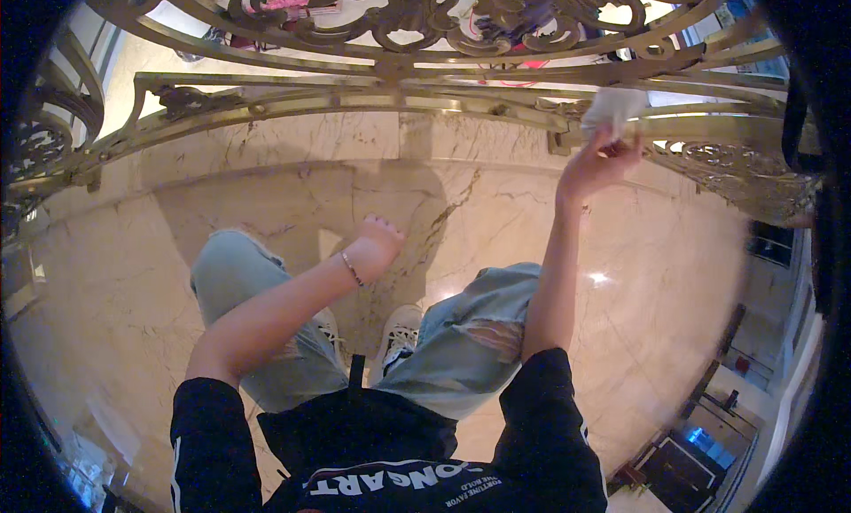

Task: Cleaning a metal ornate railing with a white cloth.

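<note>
My right hand (598, 167) is raised at the right and holds a crumpled white cloth or tissue (615, 110), blurred as if in motion. The cloth overlaps the lower rails of an ornate brass-coloured metal railing (392, 71); whether it touches them I cannot tell. Lower down, my left hand (380, 243) hovers between my bent knees, its fingers curled in and nothing visible in it. A beaded bracelet (351, 268) circles that wrist. Scrollwork fills the railing's upper part, and its foot runs along a marble ledge (319, 137).
Polished marble floor (638, 273) spreads around my sneakers (402, 330). Through the railing's openings appear pink items (286, 2) and other blurred objects on the far side. Dark furniture (678, 470) stands at the lower right. A further railing section (731, 167) curves off to the right.
</note>
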